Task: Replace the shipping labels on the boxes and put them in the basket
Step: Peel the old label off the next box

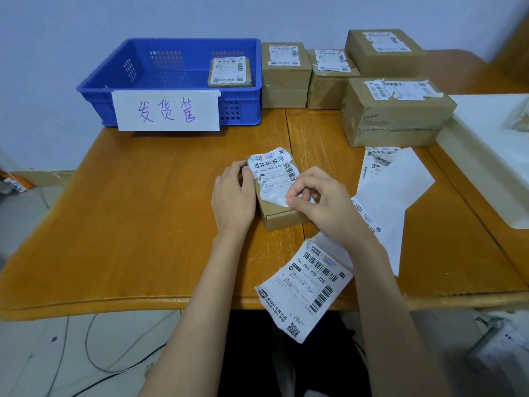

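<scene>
small box (279,217): flat cardboard, lying on the table (137,224) in front of the basket, between the two hands
old label (273,174): torn and wrinkled, stuck on top of the small box, its near corner peeled up and curling
left hand (233,196): rests on the small box's left side, fingers curled over its far left corner, steadying it
right hand (320,202): over the small box's near right corner, thumb and fingers pinching the lifted corner of the old label
basket (171,78): blue plastic crate behind the small box, to the left, a handwritten paper sign taped to its front wall
box in basket (230,72): flat labelled parcel lying in the basket's right end
waiting boxes (395,110): four labelled cartons just right of the basket
new label (305,287): printed sheet lying nearer than the small box, overhanging the table edge
backing sheets (395,187): blank white papers right of the small box
</scene>
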The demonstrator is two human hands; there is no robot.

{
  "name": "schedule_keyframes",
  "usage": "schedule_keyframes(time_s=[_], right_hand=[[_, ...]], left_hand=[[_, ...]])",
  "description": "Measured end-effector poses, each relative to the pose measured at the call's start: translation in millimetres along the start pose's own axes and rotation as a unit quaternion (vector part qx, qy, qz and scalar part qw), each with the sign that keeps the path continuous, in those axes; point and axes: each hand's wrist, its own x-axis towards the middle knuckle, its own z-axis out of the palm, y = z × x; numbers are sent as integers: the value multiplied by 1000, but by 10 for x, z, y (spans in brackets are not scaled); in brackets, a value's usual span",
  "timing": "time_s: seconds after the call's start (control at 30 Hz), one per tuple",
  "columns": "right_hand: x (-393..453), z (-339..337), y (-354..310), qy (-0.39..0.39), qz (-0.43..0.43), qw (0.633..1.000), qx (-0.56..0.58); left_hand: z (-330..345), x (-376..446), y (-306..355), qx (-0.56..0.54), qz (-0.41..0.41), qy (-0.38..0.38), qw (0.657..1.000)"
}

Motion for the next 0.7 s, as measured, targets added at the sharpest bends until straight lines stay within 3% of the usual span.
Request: schedule_keyframes(time_s=[0.4, 0.7], right_hand=[[49, 11, 18, 44, 22, 998, 32], [-27, -131, -76, -70, 43, 996, 44]], left_hand=[[-4, 10, -5, 15, -6, -11, 1000], [-28, 44, -42, -38, -23, -8, 999]])
